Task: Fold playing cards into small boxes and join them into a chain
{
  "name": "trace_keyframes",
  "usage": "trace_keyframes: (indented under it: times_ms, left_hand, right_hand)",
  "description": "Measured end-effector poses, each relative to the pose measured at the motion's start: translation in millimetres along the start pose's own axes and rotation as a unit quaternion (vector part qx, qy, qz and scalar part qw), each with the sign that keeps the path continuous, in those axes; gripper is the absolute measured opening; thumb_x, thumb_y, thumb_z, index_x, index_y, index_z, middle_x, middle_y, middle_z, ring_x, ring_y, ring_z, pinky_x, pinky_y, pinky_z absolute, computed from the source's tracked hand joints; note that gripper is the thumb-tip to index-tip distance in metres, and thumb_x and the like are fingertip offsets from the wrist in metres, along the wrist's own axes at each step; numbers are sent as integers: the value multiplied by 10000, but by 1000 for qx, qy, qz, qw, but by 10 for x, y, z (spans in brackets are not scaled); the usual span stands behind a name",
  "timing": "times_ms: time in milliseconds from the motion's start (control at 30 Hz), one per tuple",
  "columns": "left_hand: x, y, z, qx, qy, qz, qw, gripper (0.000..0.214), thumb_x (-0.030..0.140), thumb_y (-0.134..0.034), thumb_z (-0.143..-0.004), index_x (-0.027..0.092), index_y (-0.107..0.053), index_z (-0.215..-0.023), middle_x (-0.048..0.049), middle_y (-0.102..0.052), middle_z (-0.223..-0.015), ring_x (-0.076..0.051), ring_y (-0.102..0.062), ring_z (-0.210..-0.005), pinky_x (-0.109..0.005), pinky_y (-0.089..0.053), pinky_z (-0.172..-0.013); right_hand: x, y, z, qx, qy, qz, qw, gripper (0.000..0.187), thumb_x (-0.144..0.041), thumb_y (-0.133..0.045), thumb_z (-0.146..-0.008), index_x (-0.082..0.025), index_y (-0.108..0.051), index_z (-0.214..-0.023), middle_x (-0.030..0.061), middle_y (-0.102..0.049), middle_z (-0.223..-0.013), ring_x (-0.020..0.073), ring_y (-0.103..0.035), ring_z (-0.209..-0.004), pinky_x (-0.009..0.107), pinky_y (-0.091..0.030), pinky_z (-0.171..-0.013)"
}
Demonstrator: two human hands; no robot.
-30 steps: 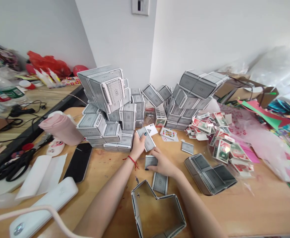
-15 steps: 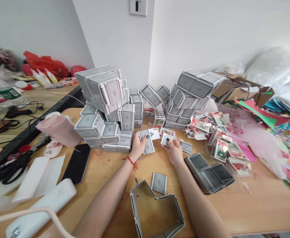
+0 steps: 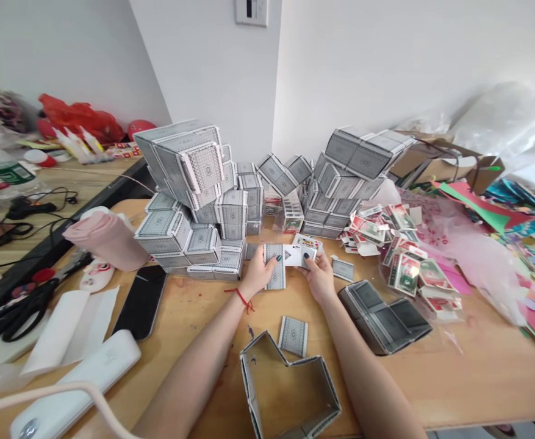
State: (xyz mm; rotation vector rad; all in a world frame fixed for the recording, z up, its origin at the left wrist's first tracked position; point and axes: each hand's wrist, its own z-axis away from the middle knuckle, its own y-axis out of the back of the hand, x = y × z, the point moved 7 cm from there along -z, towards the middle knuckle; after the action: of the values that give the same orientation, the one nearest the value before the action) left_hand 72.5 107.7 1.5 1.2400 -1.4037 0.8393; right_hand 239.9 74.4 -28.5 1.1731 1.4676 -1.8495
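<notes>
My left hand (image 3: 258,274), with a red string bracelet at its wrist, pinches a grey-patterned playing card (image 3: 275,268) back side up. My right hand (image 3: 319,275) is closed on a small folded or partly covered playing card (image 3: 310,253), thumb on top. Between the two hands an ace (image 3: 291,256) lies face up, its ends overlapped by the held cards. Face cards (image 3: 302,239) show just behind the right fingers. Nearer to me rest a loose folded card (image 3: 293,335) and a heart-like open frame made of cards (image 3: 290,399).
Stacked card-built blocks rise at the left (image 3: 185,164) and right (image 3: 363,158). A dark card-built piece (image 3: 384,317) lies by my right forearm, near a heap of red-and-white card boxes (image 3: 404,262). A phone (image 3: 141,302), power bank (image 3: 77,384) and scissors (image 3: 32,305) lie left.
My two hands have come closer together. The left hand's card has turned upright, and the ace now reaches across to the card under my right thumb.
</notes>
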Motion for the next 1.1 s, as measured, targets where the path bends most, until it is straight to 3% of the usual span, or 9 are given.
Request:
trace_keyframes:
  times_ms: [167, 300, 533, 667, 900, 1100]
  left_hand:
    - [9, 93, -7, 53, -5, -14, 998, 275, 264, -499, -775, 164, -426, -1021, -89, -554, -1040, -180, -521, -980, -341, -394, -866]
    - [-12, 104, -18, 57, -5, -14, 998, 277, 270, -504, -773, 164, -428, -1018, -87, -554, -1043, -180, -521, -981, -341, -397, -865]
    - [-82, -19, -23, -23, -25, -8, 999, 314, 255, -485, -785, 166, -411, -1077, -100, -540, -1096, -201, -492, -1048, -370, -370, -908]
    - [-110, -25, -41, -39, -27, -2, 999, 337, 235, -496, -774, 161, -403, -1089, -102, -534, -1106, -211, -463, -1089, -385, -326, -952]
    - [-81, -29, -27, -70, 14, 39, 997, 295, 233, -495, -763, 158, -439, -1043, -85, -559, -1068, -201, -493, -1041, -368, -355, -929]
    - [39, -31, -10, -83, -16, 68, 994, 326, 214, -497, -758, 168, -437, -1076, -89, -550, -1102, -206, -495, -1042, -373, -359, -931]
  right_hand:
    - [-9, 41, -31, 7, 15, -6, 1000, 243, -263, -672, -639, -211, -512, -815, -14, -605, -850, 122, -587, -697, 301, -538, -595]
    - [-12, 22, -34, -4, 10, 0, 1000, 240, -265, -668, -641, -209, -506, -808, -10, -604, -848, 126, -585, -699, 301, -533, -596]
    - [-8, 1, -25, 3, 17, 18, 1000, 285, -284, -666, -640, -220, -473, -840, -8, -588, -888, 132, -583, -717, 307, -534, -601]
    - [1, 7, -21, 3, 22, 44, 999, 312, -299, -653, -651, -237, -450, -880, -2, -569, -927, 134, -577, -730, 279, -532, -567]
    - [-64, -106, 48, -60, 7, 86, 995, 408, -315, -633, -663, -258, -446, -1020, 14, -559, -909, 138, -572, -673, 244, -511, -462]
    - [-77, -177, 109, -116, -6, 169, 979, 374, -364, -545, -731, -215, -477, -1068, -15, -567, -644, 124, -559, -447, 245, -467, -374]
